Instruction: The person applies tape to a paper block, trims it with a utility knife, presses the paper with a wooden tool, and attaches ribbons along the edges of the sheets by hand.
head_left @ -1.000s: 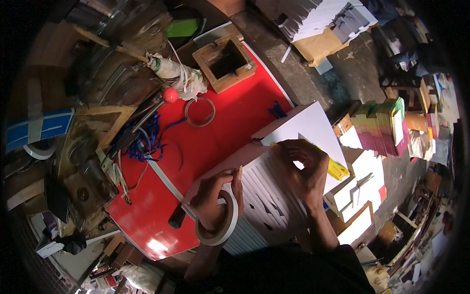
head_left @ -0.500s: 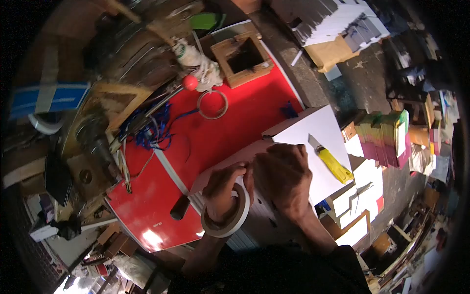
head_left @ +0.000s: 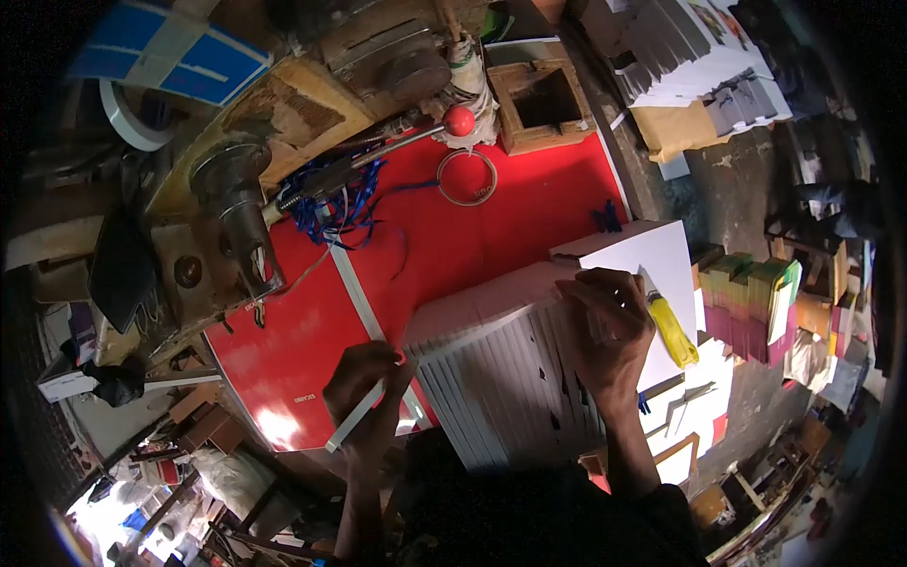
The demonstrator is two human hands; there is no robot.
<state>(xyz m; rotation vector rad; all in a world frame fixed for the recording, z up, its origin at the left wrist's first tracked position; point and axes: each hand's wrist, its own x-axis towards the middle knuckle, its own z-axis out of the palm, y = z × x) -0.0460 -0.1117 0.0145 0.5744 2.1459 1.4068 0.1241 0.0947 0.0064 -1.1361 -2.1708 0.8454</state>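
Note:
My left hand (head_left: 367, 383) is closed around a roll of white tape (head_left: 355, 416), seen edge-on at the near left corner of a stack of white booklets (head_left: 501, 387). A pale strip of tape (head_left: 491, 328) runs along the stack's upper edge between my two hands. At the strip's far end, my right hand (head_left: 614, 331) has its fingers bent together over the stack's right side; the fingertips seem to pinch the tape. Just right of that hand, a utility knife (head_left: 671, 331) with a yellow handle lies on a white sheet-topped pile (head_left: 628, 250).
Beneath the stack is a red board (head_left: 378, 274). Farther back are a blue ribbon tangle (head_left: 331, 203), a ring (head_left: 467, 178), a wooden box (head_left: 540, 106) and a red-knobbed lever (head_left: 459, 120). Metal machinery (head_left: 241, 208) stands at left, and coloured card piles (head_left: 751, 293) at right.
My hands have moved apart, the left one down and left with the tape roll, the right one to the right. Tape now stretches between them. The whole view has shifted.

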